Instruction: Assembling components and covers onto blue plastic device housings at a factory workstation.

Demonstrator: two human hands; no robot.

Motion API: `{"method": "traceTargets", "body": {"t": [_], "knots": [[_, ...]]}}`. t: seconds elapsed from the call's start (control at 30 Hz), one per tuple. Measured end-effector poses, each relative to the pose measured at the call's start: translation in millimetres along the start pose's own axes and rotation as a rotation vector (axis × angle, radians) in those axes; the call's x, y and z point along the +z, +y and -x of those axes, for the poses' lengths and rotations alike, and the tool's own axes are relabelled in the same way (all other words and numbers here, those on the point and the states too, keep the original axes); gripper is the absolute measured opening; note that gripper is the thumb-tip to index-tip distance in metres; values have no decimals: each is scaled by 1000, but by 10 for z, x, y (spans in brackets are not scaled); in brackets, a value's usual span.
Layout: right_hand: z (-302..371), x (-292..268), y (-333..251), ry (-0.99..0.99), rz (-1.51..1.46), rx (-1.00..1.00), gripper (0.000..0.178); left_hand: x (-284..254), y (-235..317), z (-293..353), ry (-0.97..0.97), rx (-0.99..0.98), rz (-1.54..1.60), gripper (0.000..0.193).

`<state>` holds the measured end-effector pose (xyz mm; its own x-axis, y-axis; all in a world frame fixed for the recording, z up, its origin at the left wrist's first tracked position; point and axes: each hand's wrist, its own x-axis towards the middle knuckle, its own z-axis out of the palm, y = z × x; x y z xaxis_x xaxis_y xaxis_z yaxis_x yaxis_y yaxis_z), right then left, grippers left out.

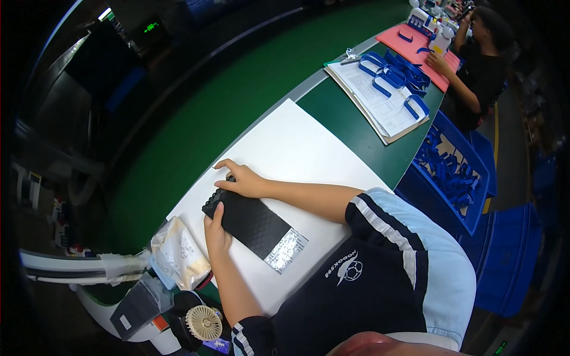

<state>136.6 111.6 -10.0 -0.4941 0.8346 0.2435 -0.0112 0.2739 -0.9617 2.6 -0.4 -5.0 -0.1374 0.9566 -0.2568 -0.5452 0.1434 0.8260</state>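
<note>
**Left hand (pixel 217 234) clasped a black pad (pixel 252 218) by its knobbly end, right hand (pixel 248 181) at the far corner**

Its left thumb lay flat on top, with the fingers hidden beneath the edge; the right thumb touched the corner while the forefinger arched away from it, and whether those fingers pinched anything, I could not tell. The pad was long and dark, with a faint quilted relief, a bumpy upper-left end and a silvery patterned strip (pixel 286 251) across the lower one. It lay aslant over a white sheet (pixel 285 136), in front of the person's chest.

Under the sheet ran a green tabletop (pixel 341 113) with a pale edge; beyond spread a green floor (pixel 208 107) and a dim room.

One pad, one sheet. One white plastic bag (pixel 181 255) and one cream fan (pixel 204 323) stood near the left forearm. One clipboard (pixel 368 107) carried at least four blue curved pieces (pixel 409 70); two more lay on one pink mat (pixel 386 37), beside one co-worker (pixel 484 77). One blue crate (pixel 427 204) held too many blue parts to count.
</note>
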Motion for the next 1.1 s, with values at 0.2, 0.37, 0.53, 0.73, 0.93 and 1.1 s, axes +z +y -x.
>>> {"method": "traceTargets", "body": {"t": [0.2, 0.37, 0.53, 0.73, 0.93, 1.1], "knots": [[-7, -8, 5, -17, -7, 4, 52, -1, 0, -6, 7, -9, 2, 29], [-14, -9, 35, -57, 4, 29, 51, -11, 1, -1, 15, -20, 4, 29], [-11, -23, 24, -60, 6, 48, 51, -7, -14, -15, 17, -15, 9, 29], [-4, -8, 5, -33, 13, 14, 51, 1, 4, -3, 19, -4, -7, 29], [-6, -9, 15, 0, 12, -12, 51, -2, -3, -13, 8, -7, -1, 28], [-3, 0, 22, 0, 3, -23, 51, -15, -11, -11, 5, -11, 0, 28]]}}
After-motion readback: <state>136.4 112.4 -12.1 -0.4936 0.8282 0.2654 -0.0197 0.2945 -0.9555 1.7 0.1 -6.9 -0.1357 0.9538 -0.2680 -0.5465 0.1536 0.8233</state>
